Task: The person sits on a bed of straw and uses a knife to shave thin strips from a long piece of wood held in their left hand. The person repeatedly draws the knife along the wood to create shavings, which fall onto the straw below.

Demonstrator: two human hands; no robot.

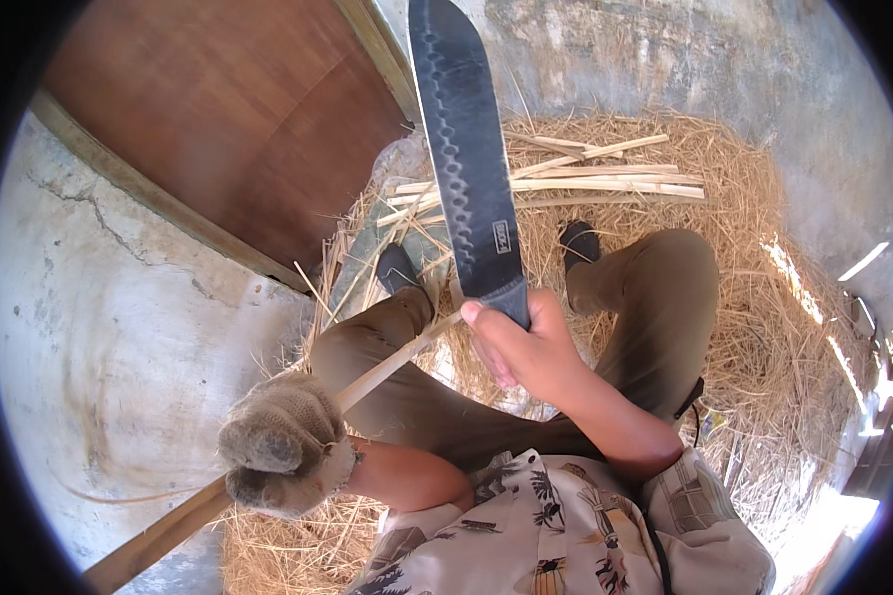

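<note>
My right hand, bare, is closed round the dark handle of a machete. Its broad dark blade points up and away from me, with a row of dimples along the left edge. My left hand wears a thick, worn cloth glove and is wrapped round a long pale strip of wood or bamboo. That strip runs slanting from the lower left, through the glove, across my left thigh. Its far end comes up close to my right hand, below the machete handle; whether they touch, I cannot tell.
Several split pale strips lie on a heap of straw-like shavings beyond my feet. A brown door panel in a wooden frame stands at the far left. Stained plaster walls close in behind and on the left.
</note>
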